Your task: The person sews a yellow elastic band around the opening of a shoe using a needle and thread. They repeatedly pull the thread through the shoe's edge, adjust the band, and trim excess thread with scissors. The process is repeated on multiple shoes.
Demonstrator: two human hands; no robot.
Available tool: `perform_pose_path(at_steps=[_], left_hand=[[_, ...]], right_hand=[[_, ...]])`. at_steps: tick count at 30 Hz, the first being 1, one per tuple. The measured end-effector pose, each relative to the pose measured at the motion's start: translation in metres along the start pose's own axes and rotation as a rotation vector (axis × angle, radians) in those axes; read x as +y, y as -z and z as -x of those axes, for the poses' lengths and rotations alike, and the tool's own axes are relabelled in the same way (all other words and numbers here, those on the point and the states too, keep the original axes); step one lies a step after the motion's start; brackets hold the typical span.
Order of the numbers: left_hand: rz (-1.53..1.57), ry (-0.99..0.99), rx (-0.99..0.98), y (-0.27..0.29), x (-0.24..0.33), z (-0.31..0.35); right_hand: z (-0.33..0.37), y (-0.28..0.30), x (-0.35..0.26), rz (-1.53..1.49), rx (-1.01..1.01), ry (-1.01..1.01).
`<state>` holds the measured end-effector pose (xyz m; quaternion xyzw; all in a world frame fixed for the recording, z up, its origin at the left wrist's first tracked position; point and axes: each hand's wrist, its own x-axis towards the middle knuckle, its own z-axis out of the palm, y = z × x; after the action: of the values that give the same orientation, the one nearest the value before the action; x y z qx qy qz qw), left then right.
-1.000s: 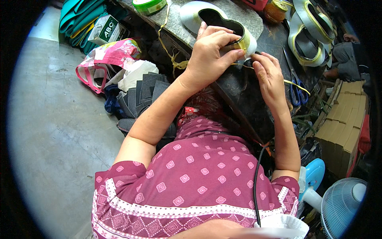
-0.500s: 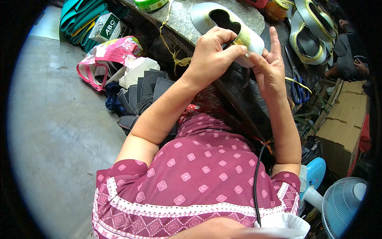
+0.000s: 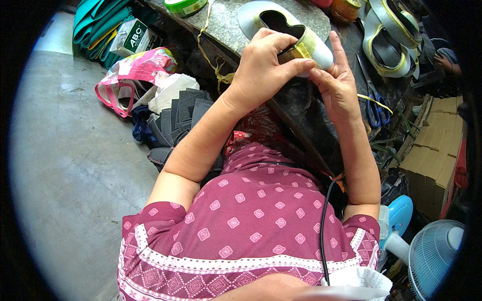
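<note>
A pale grey-white shoe upper (image 3: 322, 51) with a dark lining and yellowish, glue-like edges is held over the stone slab. My left hand (image 3: 263, 65) grips its near rim, thumb outside and fingers reaching into the opening. At the rim's right end, my right hand (image 3: 340, 90) pinches with thumb and forefinger while another finger points up. The two thumbs almost meet there. What lies between the right fingertips is partly hidden. Similar pale uppers (image 3: 374, 42) with yellow edges lie to the right, beyond blue-handled scissors (image 3: 377, 111).
The stone slab (image 3: 228, 27) bears a green tin (image 3: 185, 6). An orange-brown jar (image 3: 345, 10) stands behind. Dark grey pieces (image 3: 186, 108), a pink bag (image 3: 135, 70) and teal fabric (image 3: 98, 25) lie left. Cardboard (image 3: 434, 145) and a blue fan (image 3: 436, 256) are right. Another person's hand (image 3: 446, 64) shows far right.
Both hands have shifted slightly with the upper, and its rim is turned so more of the yellowish inner edge shows. My right thumb has drawn closer to the left thumb.
</note>
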<state>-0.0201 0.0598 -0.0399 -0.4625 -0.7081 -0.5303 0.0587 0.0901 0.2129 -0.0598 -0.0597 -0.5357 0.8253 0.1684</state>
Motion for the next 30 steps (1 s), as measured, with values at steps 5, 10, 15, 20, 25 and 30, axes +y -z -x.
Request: perform_pose_path(at_steps=[5, 10, 15, 20, 25, 30], left_hand=[[0.204, 0.109, 0.002, -0.006, -0.010, 0.001], [-0.120, -0.223, 0.139, 0.001, -0.008, 0.001], [0.142, -0.212, -0.447, 0.026, 0.008, 0.069], [0.035, 0.130, -1.218, 0.017, -0.010, 0.135], [0.474, 0.173, -1.261, 0.035, -0.037, 0.160], [0.672, 0.258, -1.373, 0.068, -0.047, 0.148]], right_hand=[[-0.003, 0.014, 0.003, -0.054, -0.064, -0.027], [-0.007, 0.025, 0.003, -0.121, 0.008, 0.021], [-0.017, 0.037, -0.004, -0.018, 0.103, 0.036], [-0.021, 0.042, -0.003, -0.030, 0.140, -0.023], [-0.018, 0.039, -0.002, -0.044, 0.121, -0.035], [-0.016, 0.036, -0.002, -0.023, 0.125, -0.027]])
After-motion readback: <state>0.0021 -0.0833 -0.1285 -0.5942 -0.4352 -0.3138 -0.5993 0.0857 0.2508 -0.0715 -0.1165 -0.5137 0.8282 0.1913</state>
